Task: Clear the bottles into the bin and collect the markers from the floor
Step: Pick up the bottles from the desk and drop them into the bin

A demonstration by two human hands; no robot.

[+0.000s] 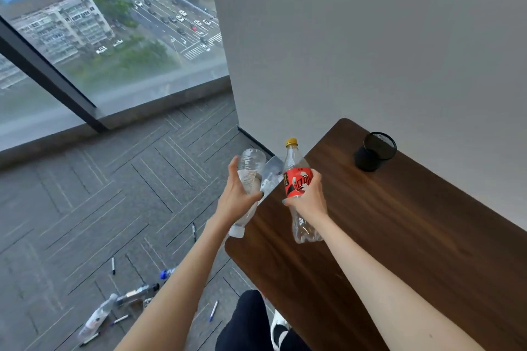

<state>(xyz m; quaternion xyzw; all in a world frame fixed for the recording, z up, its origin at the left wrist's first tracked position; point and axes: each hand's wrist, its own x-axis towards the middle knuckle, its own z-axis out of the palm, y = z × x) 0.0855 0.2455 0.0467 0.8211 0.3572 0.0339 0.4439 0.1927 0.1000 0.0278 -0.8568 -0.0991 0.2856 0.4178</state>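
Left hand (238, 196) wraps a clear bottle (251, 168), cap pointing down; right hand (309, 196) grips the red-labelled bottle (296, 177), both held up by the surface (399, 222) corner. Markers (113, 265) and other bottles (98, 316) lie scattered across the floor (85, 194).

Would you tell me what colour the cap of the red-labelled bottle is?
The cap is golden yellow, head view.

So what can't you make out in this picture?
- Bin: nowhere in the head view.
- Blue-capped bottle on the floor: mostly hidden behind the left forearm.
- Clear bottles in the left hand: overlapping, count unclear.
- Mesh cup: inside too dark to see.
- Floor markers: print too small to read.
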